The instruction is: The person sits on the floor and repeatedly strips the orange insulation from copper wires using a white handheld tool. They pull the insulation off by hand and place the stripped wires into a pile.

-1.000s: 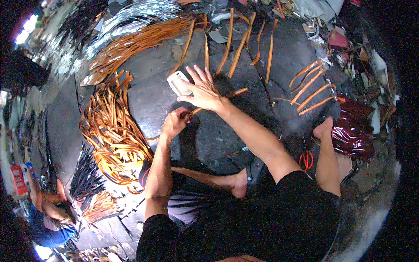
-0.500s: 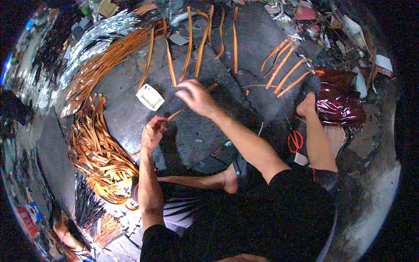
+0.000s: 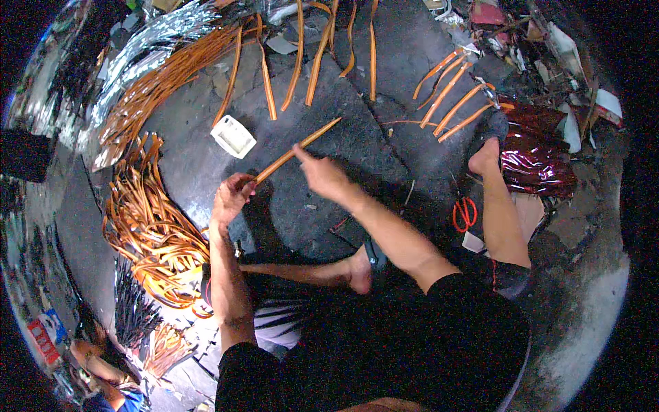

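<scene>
My left hand [image 3: 233, 197] is closed on the near end of a flat orange strip [image 3: 277, 165]. The strip slants up and to the right, ending in a narrow tip above the floor. About midway along it, the fingertips of my right hand [image 3: 324, 177] press on its edge; the hand is slightly blurred. Just beyond my left hand lies a small white rectangular dish [image 3: 233, 136]. Several similar orange strips [image 3: 268, 88] lie spread out on the dark floor at the far side, and another group [image 3: 456, 103] lies to the far right.
A heap of looped orange strips [image 3: 151, 233] lies at left, below bundles of thin brown strands [image 3: 161, 86] and silvery strands [image 3: 161, 44]. Red-handled scissors [image 3: 465, 214] and a shiny dark red sheet [image 3: 535, 151] are by my right foot [image 3: 486, 158]. Scraps line the far right.
My right hand has come down and toward me, from spread fingers above the strip to fingertips on it. The strip now shows broader and straighter. The view has shifted slightly.
</scene>
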Motion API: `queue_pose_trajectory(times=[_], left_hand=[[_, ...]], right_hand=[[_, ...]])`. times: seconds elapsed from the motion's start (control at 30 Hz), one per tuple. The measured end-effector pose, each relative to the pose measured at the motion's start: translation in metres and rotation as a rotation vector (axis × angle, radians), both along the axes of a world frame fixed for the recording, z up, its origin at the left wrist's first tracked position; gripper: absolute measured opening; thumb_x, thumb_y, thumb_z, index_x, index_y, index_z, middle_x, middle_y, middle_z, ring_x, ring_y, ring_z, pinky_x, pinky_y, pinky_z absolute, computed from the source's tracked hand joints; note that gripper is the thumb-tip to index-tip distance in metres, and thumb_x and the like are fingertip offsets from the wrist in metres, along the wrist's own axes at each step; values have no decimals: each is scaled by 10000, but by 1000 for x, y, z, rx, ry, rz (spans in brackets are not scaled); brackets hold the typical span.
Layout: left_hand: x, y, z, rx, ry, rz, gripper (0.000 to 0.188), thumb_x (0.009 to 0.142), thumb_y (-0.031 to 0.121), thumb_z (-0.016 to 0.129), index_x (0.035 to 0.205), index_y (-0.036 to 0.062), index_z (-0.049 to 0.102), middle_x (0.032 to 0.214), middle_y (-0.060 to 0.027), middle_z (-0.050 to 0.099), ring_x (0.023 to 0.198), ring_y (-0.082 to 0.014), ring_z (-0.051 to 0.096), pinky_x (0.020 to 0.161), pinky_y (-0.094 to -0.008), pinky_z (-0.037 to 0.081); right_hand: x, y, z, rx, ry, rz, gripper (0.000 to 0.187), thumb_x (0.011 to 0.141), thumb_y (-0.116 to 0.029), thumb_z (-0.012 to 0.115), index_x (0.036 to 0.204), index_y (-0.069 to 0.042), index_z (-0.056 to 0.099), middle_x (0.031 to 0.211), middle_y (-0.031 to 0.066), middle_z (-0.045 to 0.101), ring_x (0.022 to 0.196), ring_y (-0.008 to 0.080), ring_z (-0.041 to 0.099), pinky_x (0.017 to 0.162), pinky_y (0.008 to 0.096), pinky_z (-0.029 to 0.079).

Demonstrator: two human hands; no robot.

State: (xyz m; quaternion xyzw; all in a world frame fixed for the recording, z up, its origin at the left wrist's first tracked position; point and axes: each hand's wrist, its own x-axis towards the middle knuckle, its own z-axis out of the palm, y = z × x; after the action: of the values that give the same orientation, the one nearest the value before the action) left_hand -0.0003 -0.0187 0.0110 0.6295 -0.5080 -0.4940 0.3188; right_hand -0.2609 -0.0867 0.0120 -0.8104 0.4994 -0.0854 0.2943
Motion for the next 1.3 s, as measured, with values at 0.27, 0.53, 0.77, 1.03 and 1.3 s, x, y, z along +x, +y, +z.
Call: queue_pose_trajectory(times=[0.27,0.53,0.77,1.03,1.3], left_hand=[[-1,2,-8,81,292,32,154,940,104,573,1057,19,629,830,-36,668,716,-111,613,637,-268,511],[-19,-24,-12,30,108,-8,175,908,120,615,1042,12,646,842,-43,679,703,-116,618,630,-275,505],[-22,-26,-10,-28,-5,-27,207,889,144,622,1050,15,647,801,-52,680,649,-137,614,640,-308,511],[-18,-25,-8,-195,-232,-49,191,867,121,623,1045,57,648,819,-60,685,671,-143,632,645,-316,501],[0,-11,-3,-8,24,-1,224,881,205,645,1023,32,639,797,-59,695,703,-142,650,633,-306,505]], right_hand=[[69,2,40,-55,-408,-96,412,856,-324,681,1131,-22,631,862,192,692,720,319,691,665,402,544],[110,-63,52,-367,47,330,757,754,-671,616,1362,-227,528,1519,208,271,1416,415,176,1143,569,84],[108,-65,34,-441,-52,427,543,796,-611,606,948,-104,733,1452,201,382,1412,394,193,1147,567,74],[17,-51,34,-51,-574,-190,336,987,-175,496,1318,-121,498,828,76,639,698,142,622,620,317,521],[21,-15,37,510,-43,-99,589,997,-198,414,1523,-282,161,631,135,619,570,220,630,526,364,533]])
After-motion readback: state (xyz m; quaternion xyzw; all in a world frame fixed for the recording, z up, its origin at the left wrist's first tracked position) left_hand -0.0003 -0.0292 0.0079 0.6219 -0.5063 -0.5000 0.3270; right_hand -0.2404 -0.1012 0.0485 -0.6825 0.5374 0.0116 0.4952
